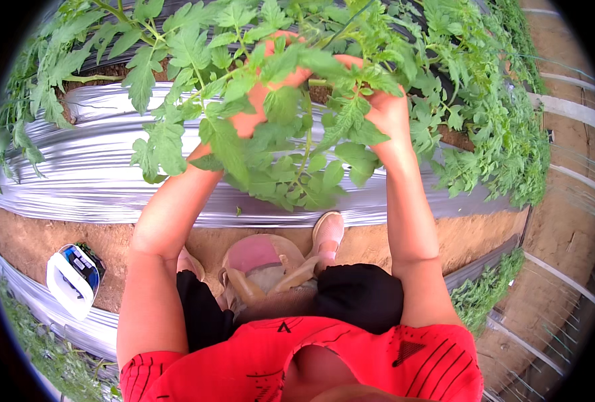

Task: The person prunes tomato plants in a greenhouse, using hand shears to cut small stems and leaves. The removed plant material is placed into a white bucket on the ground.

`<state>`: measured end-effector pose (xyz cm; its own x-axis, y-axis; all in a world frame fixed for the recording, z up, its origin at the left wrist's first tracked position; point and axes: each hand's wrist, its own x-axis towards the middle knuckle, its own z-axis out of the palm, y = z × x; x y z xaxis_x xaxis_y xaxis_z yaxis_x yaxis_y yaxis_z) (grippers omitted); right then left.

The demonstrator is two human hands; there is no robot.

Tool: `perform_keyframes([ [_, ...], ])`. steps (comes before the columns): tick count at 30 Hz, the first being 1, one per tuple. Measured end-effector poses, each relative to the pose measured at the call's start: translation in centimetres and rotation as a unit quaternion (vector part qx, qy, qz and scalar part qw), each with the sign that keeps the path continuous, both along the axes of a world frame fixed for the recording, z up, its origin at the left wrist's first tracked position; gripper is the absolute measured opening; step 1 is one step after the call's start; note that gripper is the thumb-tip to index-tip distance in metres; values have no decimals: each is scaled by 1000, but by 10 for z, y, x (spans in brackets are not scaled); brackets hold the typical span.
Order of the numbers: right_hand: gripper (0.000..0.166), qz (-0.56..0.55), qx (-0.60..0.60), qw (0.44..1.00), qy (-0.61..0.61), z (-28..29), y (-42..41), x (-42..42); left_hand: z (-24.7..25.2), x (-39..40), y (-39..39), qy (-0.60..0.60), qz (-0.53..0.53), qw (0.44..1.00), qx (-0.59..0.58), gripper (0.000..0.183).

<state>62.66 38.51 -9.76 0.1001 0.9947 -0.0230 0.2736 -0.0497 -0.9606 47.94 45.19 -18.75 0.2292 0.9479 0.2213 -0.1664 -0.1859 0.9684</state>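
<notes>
Both hands are in among the leaves of a tomato plant (277, 113) at the top middle. My left hand (257, 103) reaches up behind the foliage, with leaves across its palm and fingers. Opposite it, my right hand (388, 108) has its fingers bent inward near a stem, and leaves hide the fingertips. Whether either hand grips a stem cannot be made out. A leafy shoot (307, 151) hangs between my forearms. A thin green string (350, 22) slants down into the plant from above.
Silver plastic mulch film (101, 156) covers the bed below the plants. A white open container (71, 286) holding dark and blue items stands at left by the soil path (21, 223). A pink-topped round object (255, 251) lies between my shoes. More tomato plants (498, 151) grow at right.
</notes>
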Motion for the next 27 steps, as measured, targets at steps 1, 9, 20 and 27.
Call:
perform_keyframes([
  [1, 29, -26, 5, 999, 36, 6, -2, -3, 3, 3, -1, -8, 1, 1000, -6, 42],
  [9, 27, -71, 267, 952, -136, 99, 10, 7, -27, 20, 19, -101, -89, 991, -7, 42],
  [20, 16, 160, 147, 943, -253, 118, 39, -42, 53, -16, -21, -85, -168, 978, -86, 44],
  [27, 23, 222, 38, 936, -269, 105, 106, -2, 26, -1, -38, -331, -273, 870, -241, 36],
])
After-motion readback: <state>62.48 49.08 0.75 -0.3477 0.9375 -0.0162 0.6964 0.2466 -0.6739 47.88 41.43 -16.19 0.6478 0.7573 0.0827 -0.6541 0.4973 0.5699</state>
